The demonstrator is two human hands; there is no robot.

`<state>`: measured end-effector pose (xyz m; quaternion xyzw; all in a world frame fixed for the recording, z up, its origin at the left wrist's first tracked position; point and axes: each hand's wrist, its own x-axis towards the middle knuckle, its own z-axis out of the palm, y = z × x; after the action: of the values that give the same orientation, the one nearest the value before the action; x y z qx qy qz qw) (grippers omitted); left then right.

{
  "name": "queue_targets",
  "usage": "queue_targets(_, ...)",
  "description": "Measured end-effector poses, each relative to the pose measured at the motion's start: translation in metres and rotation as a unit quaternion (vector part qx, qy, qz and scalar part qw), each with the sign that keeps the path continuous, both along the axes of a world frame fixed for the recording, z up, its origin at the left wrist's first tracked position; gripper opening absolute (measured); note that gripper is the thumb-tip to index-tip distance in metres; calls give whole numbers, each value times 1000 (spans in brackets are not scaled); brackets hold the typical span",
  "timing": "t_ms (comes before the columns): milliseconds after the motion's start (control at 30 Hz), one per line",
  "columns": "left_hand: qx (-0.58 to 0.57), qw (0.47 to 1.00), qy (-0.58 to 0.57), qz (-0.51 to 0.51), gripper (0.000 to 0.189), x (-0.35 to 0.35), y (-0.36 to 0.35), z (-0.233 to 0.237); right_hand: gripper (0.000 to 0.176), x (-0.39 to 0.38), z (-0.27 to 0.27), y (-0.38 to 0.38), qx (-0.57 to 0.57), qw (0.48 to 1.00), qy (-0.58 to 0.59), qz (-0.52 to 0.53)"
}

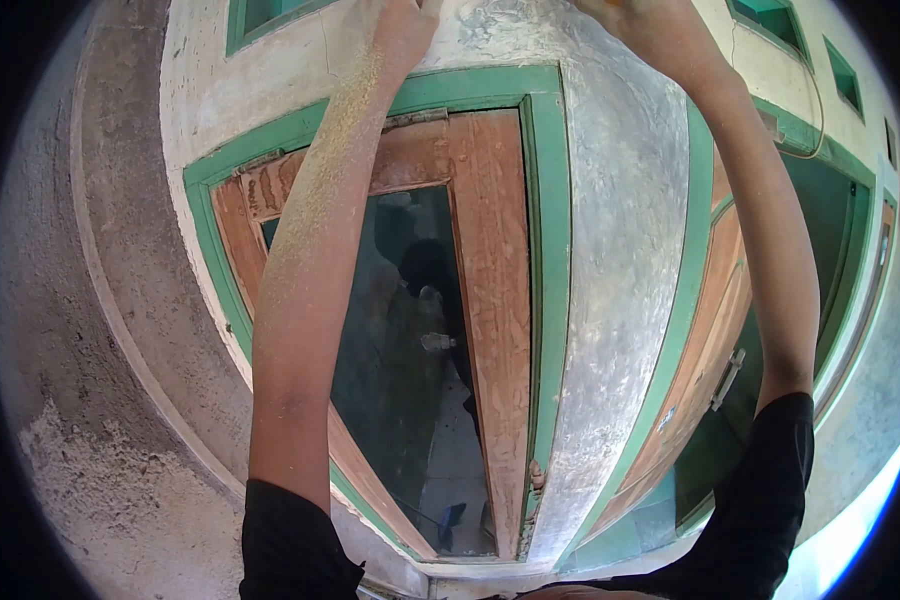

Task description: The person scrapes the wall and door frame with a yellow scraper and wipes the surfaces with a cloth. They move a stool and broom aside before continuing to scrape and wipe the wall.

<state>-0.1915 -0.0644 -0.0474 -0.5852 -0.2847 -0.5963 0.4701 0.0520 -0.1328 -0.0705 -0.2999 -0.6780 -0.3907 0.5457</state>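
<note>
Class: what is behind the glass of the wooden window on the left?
Dim dark shapes, a pale floor and something blue low down. The left arm covers the pane's left edge.

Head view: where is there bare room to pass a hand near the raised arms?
Free: the grey plaster pillar between the left window frame and right window frame, and the rough wall beyond the left arm. Crowded: the pillar's top, around left hand and right hand.

Plastered wall (620, 250) between green-framed windows (490, 300)
</note>
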Motion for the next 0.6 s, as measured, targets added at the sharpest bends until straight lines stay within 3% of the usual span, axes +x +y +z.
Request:
queue_targets(33, -42, 997, -5, -71, 24, -1, -1, -2, 36, 0, 0, 2, 5, 1000, -4, -1)
queue_targets(133, -63, 992, -24, -104, 23, -3, 2, -10, 39, 0, 3, 7, 21, 1000, -4, -9)
queue_targets(267, -119, 992, 6, -48, 30, -6, 5, -17, 44, 2, 16, 9, 63, 996, -21, -55)
queue_targets(333, 7, 994, 69, -85, 24, -13, 24, -20, 45, -1, 11, -8, 44, 998, -22, -27)
queue_targets(600, 31, 992, 104, -69, 21, -5, 11, -73, 48, -2, 24, 4, 39, 999, 8, 16)
